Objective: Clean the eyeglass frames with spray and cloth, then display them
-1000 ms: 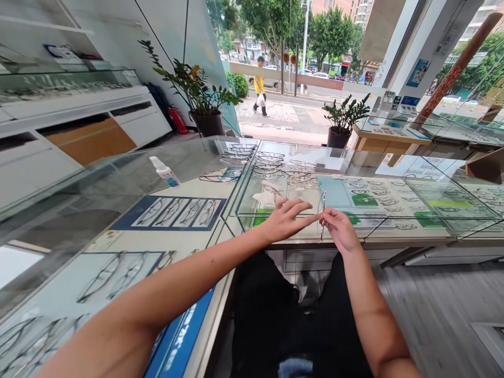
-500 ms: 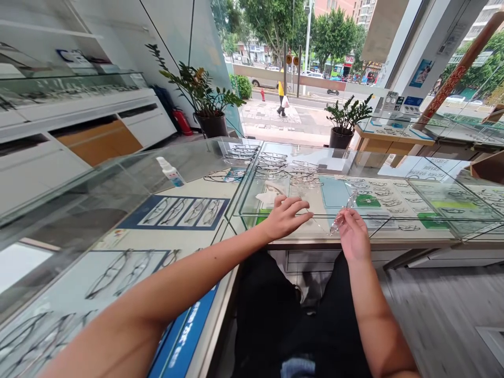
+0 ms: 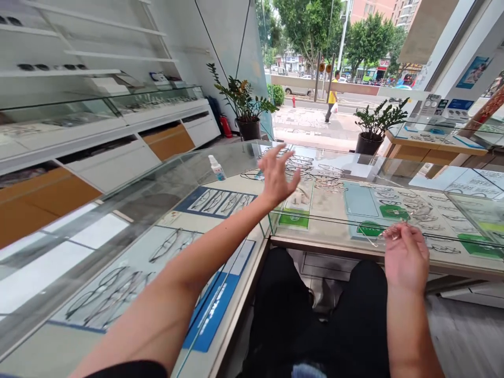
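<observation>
My right hand (image 3: 406, 255) is closed on a thin, clear-rimmed pair of glasses (image 3: 388, 232), held just above the near edge of the glass display counter (image 3: 346, 247). My left hand (image 3: 277, 176) is lifted off the counter with its fingers spread wide and nothing in it, hovering over the rows of spectacle frames (image 3: 315, 173) laid out under the glass. A small white spray bottle (image 3: 217, 168) stands on the counter top to the left of that hand.
The glass counter wraps round in an L, with more frames (image 3: 118, 294) under the left arm's side. Wall cabinets and shelves (image 3: 118, 115) line the left. Two potted plants (image 3: 244, 105) stand by the window. A person walks outside on the pavement (image 3: 333, 94).
My left hand has risen off the glass and swung left and away, fingers spread. My right hand has drawn the glasses right and toward me. The view has turned left.
</observation>
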The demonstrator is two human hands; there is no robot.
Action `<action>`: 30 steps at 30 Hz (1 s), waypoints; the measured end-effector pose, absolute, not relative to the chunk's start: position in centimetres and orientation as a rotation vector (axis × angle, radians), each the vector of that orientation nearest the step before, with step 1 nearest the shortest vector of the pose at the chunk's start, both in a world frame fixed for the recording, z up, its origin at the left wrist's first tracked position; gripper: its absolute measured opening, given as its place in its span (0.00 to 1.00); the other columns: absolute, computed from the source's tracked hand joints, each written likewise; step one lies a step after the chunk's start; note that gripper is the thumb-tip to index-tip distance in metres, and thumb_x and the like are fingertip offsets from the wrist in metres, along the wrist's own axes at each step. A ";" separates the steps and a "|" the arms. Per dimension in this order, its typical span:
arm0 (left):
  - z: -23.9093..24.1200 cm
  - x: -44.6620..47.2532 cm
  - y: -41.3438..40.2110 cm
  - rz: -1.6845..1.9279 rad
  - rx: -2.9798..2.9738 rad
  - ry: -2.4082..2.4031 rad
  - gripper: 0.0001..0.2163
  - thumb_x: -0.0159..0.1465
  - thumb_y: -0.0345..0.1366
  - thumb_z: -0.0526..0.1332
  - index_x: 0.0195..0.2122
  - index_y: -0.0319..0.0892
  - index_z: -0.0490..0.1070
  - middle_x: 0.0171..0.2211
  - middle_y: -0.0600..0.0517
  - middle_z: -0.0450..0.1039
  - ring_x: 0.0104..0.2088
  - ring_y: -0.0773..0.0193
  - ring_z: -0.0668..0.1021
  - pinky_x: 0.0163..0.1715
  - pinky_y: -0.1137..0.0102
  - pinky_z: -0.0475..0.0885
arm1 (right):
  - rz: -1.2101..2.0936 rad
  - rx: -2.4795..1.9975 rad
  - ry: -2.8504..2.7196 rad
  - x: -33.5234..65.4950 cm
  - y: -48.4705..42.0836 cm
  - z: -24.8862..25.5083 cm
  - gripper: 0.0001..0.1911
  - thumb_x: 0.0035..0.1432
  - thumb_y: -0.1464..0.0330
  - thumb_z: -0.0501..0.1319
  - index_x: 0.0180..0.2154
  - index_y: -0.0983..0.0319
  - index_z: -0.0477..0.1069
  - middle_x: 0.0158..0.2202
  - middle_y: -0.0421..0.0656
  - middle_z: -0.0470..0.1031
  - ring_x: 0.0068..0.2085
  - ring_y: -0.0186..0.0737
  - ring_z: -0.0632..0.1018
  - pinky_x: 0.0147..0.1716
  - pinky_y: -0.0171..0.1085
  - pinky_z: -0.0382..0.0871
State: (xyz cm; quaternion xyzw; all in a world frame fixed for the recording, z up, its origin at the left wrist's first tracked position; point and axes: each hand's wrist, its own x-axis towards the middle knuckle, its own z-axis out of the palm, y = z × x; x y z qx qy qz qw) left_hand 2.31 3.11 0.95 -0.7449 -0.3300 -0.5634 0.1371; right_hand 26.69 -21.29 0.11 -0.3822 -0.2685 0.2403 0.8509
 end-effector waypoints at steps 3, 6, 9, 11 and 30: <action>2.5 -2.2 6.5 -1.788 -1.808 -1.407 0.28 0.61 0.35 0.64 0.63 0.39 0.63 0.67 0.34 0.60 0.68 0.42 0.63 0.65 0.49 0.55 | 0.448 -0.816 -0.583 27.7 -21.5 0.3 0.14 0.44 0.60 0.79 0.28 0.59 0.78 0.31 0.38 0.78 0.31 0.32 0.75 0.33 0.35 0.70; 2.3 -6.1 7.9 -1.805 -1.540 -1.760 0.31 0.59 0.33 0.64 0.64 0.37 0.59 0.69 0.33 0.57 0.70 0.42 0.60 0.67 0.50 0.54 | 0.429 -0.821 -0.578 27.7 -21.3 0.1 0.15 0.43 0.59 0.79 0.28 0.59 0.78 0.30 0.37 0.78 0.30 0.32 0.75 0.32 0.36 0.70; 1.1 -8.2 8.2 -1.753 -1.405 -1.982 0.31 0.59 0.32 0.65 0.64 0.37 0.58 0.68 0.32 0.58 0.70 0.41 0.60 0.68 0.49 0.53 | 0.430 -0.842 -0.599 27.2 -21.3 -0.6 0.17 0.43 0.57 0.80 0.27 0.59 0.79 0.29 0.38 0.78 0.30 0.33 0.75 0.33 0.36 0.69; 0.3 -8.7 8.5 -1.716 -1.383 -2.084 0.31 0.58 0.32 0.65 0.63 0.38 0.59 0.66 0.32 0.61 0.68 0.40 0.63 0.67 0.48 0.55 | 0.429 -0.875 -0.629 26.8 -21.6 -1.4 0.17 0.44 0.57 0.79 0.27 0.60 0.79 0.29 0.39 0.77 0.31 0.33 0.74 0.34 0.36 0.68; -2.4 -10.9 11.4 -1.317 -1.712 -2.616 0.17 0.64 0.29 0.63 0.54 0.42 0.69 0.57 0.34 0.74 0.64 0.37 0.71 0.62 0.45 0.63 | 0.412 -0.937 -0.593 27.2 -22.2 -4.3 0.16 0.49 0.58 0.77 0.30 0.61 0.78 0.31 0.40 0.78 0.32 0.34 0.74 0.34 0.38 0.68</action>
